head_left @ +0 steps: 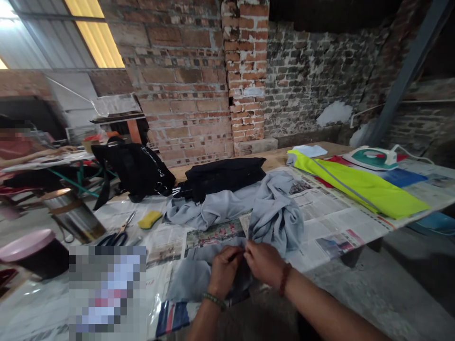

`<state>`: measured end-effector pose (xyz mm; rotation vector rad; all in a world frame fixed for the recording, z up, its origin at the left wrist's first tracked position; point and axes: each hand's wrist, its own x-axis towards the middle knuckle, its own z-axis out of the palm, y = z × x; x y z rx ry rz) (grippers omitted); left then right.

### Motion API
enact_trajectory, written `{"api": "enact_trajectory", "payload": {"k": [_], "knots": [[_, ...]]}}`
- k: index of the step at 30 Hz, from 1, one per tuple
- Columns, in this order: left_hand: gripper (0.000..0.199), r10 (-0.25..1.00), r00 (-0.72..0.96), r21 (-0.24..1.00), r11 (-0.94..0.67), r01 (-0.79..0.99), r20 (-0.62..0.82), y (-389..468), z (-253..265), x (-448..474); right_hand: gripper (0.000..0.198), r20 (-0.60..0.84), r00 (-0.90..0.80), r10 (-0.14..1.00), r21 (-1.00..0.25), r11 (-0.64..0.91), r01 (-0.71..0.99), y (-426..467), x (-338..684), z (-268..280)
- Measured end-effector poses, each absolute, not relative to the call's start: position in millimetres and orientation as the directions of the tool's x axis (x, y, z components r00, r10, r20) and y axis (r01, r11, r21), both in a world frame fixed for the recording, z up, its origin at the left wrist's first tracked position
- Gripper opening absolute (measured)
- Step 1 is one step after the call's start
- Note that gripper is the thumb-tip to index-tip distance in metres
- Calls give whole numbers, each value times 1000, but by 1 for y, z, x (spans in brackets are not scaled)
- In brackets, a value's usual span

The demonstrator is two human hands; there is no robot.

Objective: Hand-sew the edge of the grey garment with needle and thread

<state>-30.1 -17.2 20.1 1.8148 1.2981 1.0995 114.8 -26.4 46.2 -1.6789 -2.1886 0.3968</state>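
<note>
My left hand (pixel 224 269) and my right hand (pixel 266 263) meet close together at the table's near edge. Each has its fingers pinched on a piece of grey fabric (pixel 190 280), which spreads out to the left under the left hand. Whether something small sits between the fingertips is hidden. A bunched grey cloth (pixel 277 215) lies just beyond the right hand, and its folds stretch left across the newspaper. Folded black clothing (pixel 223 173) with white stripes at one corner rests behind it.
Newspaper under clear plastic (pixel 320 213) covers the table. Leftward are scissors (pixel 117 234), a yellow sponge (pixel 149 219), a steel flask (pixel 73 215), a pink-lidded tub (pixel 33 253) and a black bag (pixel 133 170). A neon-yellow garment (pixel 359 184) and an iron (pixel 371 157) lie right. A person (pixel 21 147) sits far left.
</note>
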Motion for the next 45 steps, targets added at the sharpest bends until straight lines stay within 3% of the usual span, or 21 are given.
{"api": "enact_trajectory", "payload": {"k": [4, 7, 10, 14, 20, 24, 33, 42, 45], "knots": [[13, 945, 132, 853, -326, 408, 298, -14, 13, -31, 23, 281, -186, 941, -374, 286, 882, -4, 139, 69], [11, 941, 115, 842, -336, 423, 318, -14, 13, -32, 26, 196, -323, 926, -394, 376, 839, 19, 139, 68], [11, 942, 112, 842, -334, 424, 317, -16, 16, -32, 23, 16, -439, 898, -572, 369, 733, 32, 130, 58], [13, 957, 114, 859, -290, 423, 267, -17, 19, -31, 14, -144, -438, 887, -820, 140, 554, 36, 125, 47], [18, 981, 70, 878, -191, 439, 179, -15, 19, -31, 9, -124, -293, 948, -957, -36, 288, 37, 118, 45], [19, 989, 54, 894, -149, 423, 140, -15, 21, -33, 14, -175, -189, 966, -975, -144, 169, 39, 105, 43], [21, 993, 35, 915, -116, 386, 111, -17, 20, -32, 18, -246, -157, 957, -969, -238, 69, 44, 106, 44], [20, 990, 52, 912, -138, 386, 128, -16, 23, -33, 9, -211, -435, 875, -924, -324, -202, 45, 115, 57], [20, 993, 41, 914, -121, 386, 113, -16, 22, -33, 19, -197, -491, 849, -900, -354, -252, 50, 118, 59]]}}
